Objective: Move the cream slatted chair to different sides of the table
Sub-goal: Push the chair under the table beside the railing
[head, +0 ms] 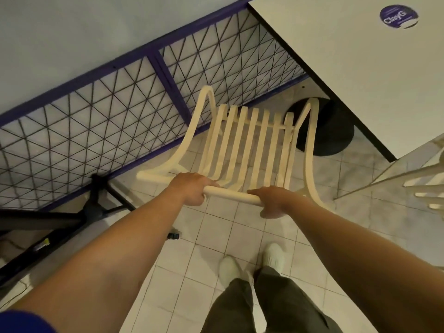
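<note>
The cream slatted chair stands on the tiled floor in front of me, its seat pointing away toward the wire fence. Both hands grip the rounded top rail of its backrest: my left hand near the rail's left end, my right hand near its right end. The white table with a black edge fills the upper right, its corner just right of the chair. The table's round black base sits on the floor beside the chair's right arm.
A purple-framed wire mesh fence runs diagonally along the left, close to the chair's left arm. A black stand with legs sits at lower left. Part of another cream chair shows at the right edge. My white shoes stand on the tiles.
</note>
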Demonstrator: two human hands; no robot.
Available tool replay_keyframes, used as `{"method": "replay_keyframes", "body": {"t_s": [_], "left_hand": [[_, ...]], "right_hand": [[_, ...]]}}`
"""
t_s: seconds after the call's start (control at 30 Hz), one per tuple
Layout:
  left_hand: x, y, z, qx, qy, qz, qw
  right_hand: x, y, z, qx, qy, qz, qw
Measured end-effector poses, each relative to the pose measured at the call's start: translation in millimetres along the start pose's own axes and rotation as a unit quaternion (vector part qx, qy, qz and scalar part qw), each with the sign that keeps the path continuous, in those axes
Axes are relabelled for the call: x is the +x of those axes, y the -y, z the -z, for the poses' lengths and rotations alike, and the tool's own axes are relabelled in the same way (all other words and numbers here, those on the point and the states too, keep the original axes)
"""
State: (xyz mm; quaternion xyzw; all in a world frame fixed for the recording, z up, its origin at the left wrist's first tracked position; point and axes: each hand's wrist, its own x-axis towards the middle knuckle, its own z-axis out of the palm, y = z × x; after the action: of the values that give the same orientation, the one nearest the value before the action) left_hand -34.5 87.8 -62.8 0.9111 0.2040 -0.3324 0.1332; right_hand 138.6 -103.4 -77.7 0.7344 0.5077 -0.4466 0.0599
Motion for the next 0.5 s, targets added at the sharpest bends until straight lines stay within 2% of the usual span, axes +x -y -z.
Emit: {"method": "replay_keyframes", "body": {"t_s": [0.27, 0.5], "left_hand": [[3, -7, 1, -0.001, 0.016, 0.035, 0.999], [4, -3, 6, 0.012, 0.061, -0.004, 0.998]], "right_hand": [[-3, -2, -7, 0.0, -0.044, -0.005, 0.999], [-6, 0, -11, 0.013, -0.062, -0.025, 0.998]]}}
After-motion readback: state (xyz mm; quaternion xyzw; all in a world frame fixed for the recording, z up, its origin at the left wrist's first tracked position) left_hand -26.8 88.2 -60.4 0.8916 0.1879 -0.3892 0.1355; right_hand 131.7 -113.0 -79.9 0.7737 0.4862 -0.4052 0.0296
